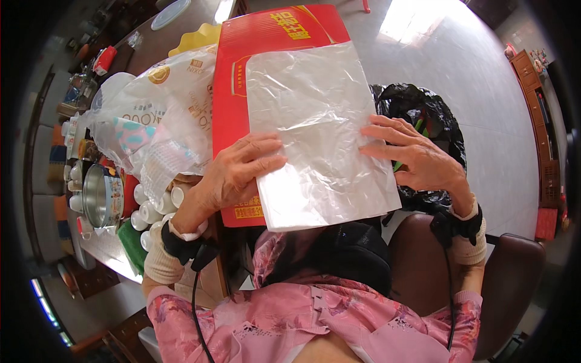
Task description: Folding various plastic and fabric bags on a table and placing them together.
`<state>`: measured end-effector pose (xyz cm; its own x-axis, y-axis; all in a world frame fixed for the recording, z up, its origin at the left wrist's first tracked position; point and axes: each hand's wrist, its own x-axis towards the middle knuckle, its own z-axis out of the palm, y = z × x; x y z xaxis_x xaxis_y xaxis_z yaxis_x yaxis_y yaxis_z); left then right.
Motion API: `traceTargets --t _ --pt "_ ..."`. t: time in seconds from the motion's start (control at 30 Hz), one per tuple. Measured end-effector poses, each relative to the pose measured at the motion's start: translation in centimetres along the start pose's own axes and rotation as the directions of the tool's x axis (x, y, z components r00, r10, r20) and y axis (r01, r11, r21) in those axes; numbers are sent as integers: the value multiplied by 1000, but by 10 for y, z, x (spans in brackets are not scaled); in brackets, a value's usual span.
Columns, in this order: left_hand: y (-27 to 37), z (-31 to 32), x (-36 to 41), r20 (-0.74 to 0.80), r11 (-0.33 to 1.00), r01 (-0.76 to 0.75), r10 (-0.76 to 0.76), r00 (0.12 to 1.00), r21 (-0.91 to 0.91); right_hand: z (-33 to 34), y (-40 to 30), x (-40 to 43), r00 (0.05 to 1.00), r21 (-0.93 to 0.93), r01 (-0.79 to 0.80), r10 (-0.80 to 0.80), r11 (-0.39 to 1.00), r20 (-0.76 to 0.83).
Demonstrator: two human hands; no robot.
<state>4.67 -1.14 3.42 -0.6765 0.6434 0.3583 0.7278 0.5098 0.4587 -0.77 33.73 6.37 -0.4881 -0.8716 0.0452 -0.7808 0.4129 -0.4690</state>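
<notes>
A flat, creased white translucent plastic bag (317, 104) lies over a red cardboard box (231, 118) with yellow writing, a little aslant to it. My left hand (240, 170) rests with spread fingers on the bag's left edge. On the bag's right edge lie the fingertips of my right hand (408, 152), with the thumb apart and lower down. Whether either hand pinches the plastic cannot be seen; both look laid flat on it. Beyond the right hand, a black plastic bag (447, 113) stands open with something green inside.
Left of the box, a large printed plastic bag (181, 90) holds soft patterned packs. Nearer me are several white bottles (150, 211), a round metal tin (97, 195) and a green cloth-like item (131, 240). A yellow wavy-edged item (195, 38) lies behind. A brown chair (417, 267) is at my right.
</notes>
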Motion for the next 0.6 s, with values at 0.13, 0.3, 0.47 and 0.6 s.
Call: traceTargets --t 0.13,0.3,0.47,0.6 --pt "-7 -5 1 -45 946 132 -152 987 -298 -5 3 4 999 108 -42 43 993 -5" --pt "4 -11 7 -36 749 428 -515 857 -505 8 12 16 960 346 58 43 936 -276" --pt "7 -6 15 -58 496 466 -727 684 -732 15 1 32 817 637 -128 445 760 -367" --pt "5 -10 11 64 421 633 -800 597 -650 19 5 36 717 559 -351 600 751 -355"
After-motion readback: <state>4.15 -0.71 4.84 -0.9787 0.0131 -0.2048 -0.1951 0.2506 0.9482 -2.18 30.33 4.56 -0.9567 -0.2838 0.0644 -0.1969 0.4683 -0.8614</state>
